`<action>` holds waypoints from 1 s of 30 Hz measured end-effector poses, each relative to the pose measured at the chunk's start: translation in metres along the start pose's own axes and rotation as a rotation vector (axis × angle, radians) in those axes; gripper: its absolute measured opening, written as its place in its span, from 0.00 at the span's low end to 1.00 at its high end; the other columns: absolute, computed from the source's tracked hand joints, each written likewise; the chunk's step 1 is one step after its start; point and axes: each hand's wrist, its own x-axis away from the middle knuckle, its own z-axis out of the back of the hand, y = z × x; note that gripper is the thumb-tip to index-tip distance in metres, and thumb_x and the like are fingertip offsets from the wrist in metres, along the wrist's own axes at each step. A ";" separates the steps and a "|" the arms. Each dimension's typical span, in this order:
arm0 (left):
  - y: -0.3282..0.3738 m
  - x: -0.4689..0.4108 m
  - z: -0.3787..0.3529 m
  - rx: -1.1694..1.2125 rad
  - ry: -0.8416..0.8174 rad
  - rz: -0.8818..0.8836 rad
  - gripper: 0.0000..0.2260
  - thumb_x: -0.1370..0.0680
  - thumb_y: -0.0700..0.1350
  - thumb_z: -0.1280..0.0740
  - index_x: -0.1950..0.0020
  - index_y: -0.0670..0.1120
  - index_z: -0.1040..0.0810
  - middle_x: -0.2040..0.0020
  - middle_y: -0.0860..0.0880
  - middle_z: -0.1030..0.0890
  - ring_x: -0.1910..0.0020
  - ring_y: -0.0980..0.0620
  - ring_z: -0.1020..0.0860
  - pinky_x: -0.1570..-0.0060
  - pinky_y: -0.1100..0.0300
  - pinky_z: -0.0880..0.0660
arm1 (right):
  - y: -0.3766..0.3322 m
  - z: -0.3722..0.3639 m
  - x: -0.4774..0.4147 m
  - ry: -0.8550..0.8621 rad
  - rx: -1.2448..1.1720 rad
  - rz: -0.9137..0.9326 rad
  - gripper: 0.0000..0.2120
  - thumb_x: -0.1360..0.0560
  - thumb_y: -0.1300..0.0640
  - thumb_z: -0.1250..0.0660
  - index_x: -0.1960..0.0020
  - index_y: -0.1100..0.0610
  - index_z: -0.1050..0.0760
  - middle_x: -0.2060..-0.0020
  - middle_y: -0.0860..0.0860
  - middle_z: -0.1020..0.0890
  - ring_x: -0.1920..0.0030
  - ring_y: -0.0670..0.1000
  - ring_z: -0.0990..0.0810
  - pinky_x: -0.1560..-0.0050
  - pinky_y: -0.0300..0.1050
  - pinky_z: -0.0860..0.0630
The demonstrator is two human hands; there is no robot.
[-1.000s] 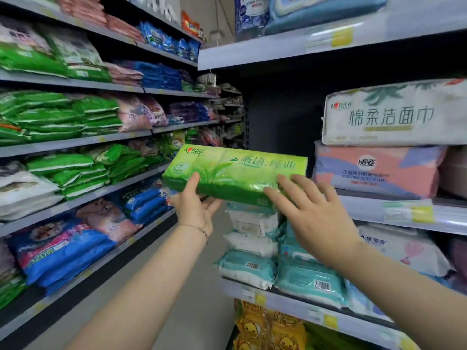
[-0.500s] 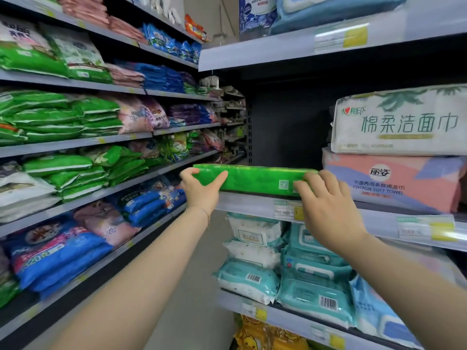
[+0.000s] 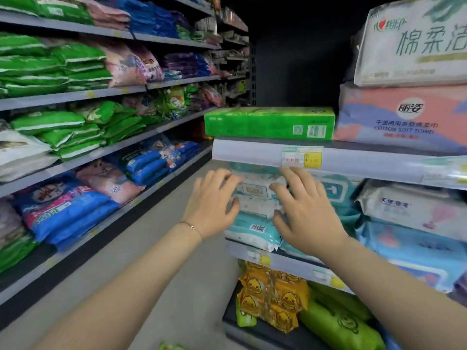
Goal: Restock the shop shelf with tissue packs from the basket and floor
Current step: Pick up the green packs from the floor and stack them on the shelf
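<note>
A green tissue pack [image 3: 267, 123] lies flat at the left end of the right-hand shelf [image 3: 247, 152], its barcoded edge facing me, beside a pink cotton towel pack [image 3: 401, 117]. Below the shelf edge my left hand [image 3: 212, 205] and my right hand [image 3: 303, 210] hover with fingers spread, holding nothing, in front of the teal and white wipe packs [image 3: 255, 205] on the shelf beneath. Neither hand touches the green pack. The basket is out of view.
A white pack [image 3: 414, 44] tops the pink one. Yellow duck packs [image 3: 273, 294] and green bags [image 3: 338, 324] fill the bottom shelf. Across the grey aisle floor [image 3: 177, 248], left shelves [image 3: 75, 97] hold green, pink and blue packs. A green scrap [image 3: 169, 346] shows at the bottom edge.
Both hands set the green pack flat on the shelf, let go of it, and dropped below the shelf edge. The view has moved closer to the shelf.
</note>
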 end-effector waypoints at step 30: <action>0.040 0.382 -0.179 0.073 -1.795 0.417 0.44 0.31 0.58 0.27 0.24 0.48 0.47 0.25 0.44 0.41 0.28 0.40 0.39 0.33 0.34 0.42 | -0.140 -0.180 0.214 -0.967 -0.442 -0.218 0.23 0.25 0.49 0.41 0.32 0.55 0.37 0.29 0.55 0.42 0.27 0.58 0.50 0.32 0.58 0.44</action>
